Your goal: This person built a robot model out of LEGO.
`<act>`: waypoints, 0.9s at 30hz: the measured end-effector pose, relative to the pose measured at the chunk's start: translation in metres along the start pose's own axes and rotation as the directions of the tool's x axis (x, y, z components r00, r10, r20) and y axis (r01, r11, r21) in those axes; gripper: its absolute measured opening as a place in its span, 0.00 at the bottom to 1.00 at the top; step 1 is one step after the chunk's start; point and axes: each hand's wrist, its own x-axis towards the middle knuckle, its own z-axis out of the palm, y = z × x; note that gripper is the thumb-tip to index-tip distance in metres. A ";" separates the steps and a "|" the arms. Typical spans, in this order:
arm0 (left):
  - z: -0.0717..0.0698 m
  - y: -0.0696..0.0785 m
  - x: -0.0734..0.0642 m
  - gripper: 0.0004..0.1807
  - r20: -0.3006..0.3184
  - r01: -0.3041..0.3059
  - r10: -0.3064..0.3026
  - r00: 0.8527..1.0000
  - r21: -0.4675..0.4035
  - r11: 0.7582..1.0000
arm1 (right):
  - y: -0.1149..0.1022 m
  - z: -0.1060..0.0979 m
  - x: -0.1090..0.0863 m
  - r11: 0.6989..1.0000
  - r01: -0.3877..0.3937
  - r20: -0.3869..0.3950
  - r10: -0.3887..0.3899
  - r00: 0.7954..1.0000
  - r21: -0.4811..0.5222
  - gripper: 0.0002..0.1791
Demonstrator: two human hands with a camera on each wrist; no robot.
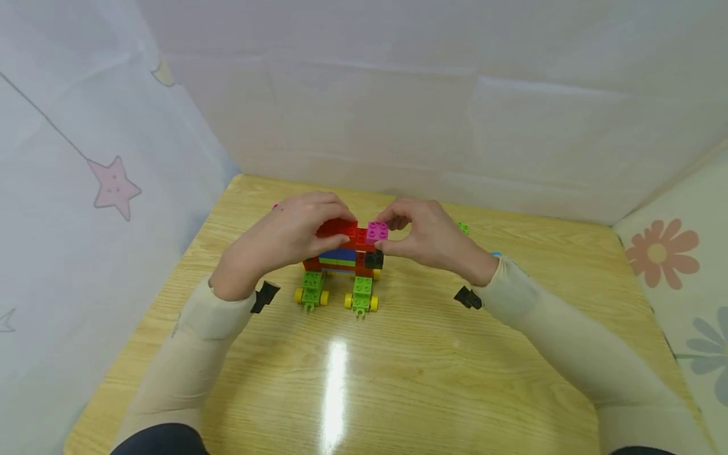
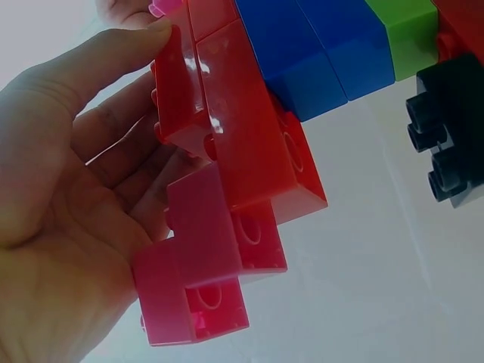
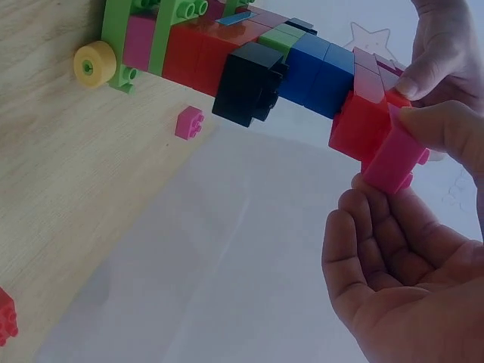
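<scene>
A toy-brick model stands on the table, its red bricks (image 1: 361, 236) on top, with blue bricks (image 3: 314, 72) and a green layer below. It rides on green wheel bases (image 1: 362, 287) with yellow wheels. My left hand (image 1: 290, 229) grips the red top brick, thumb in front and fingers behind. Between thumb and fingers, my right hand (image 1: 429, 235) pinches a pink brick (image 1: 378, 232) at the right end of the red top, touching it. A black brick (image 3: 246, 83) juts from the side. More pink bricks (image 2: 200, 227) step down under my left palm.
A loose pink brick (image 3: 189, 122) and a red brick (image 3: 6, 316) lie on the wooden table (image 1: 421, 373). A green piece (image 1: 463, 227) lies behind my right wrist, with a blue bit (image 1: 497, 254) near it. Patterned white cloth (image 1: 370, 114) hangs around the table.
</scene>
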 end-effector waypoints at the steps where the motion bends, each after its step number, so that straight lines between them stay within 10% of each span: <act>1: 0.000 0.000 0.000 0.13 0.000 -0.002 0.002 1.000 0.000 1.000 | 0.000 -0.001 0.000 1.000 -0.005 0.005 0.005 1.000 0.000 0.15; 27: -0.008 0.004 0.000 0.18 0.087 0.157 -0.154 0.984 -0.027 0.987 | -0.009 0.017 0.018 0.988 -0.002 0.054 -0.006 0.999 0.157 0.25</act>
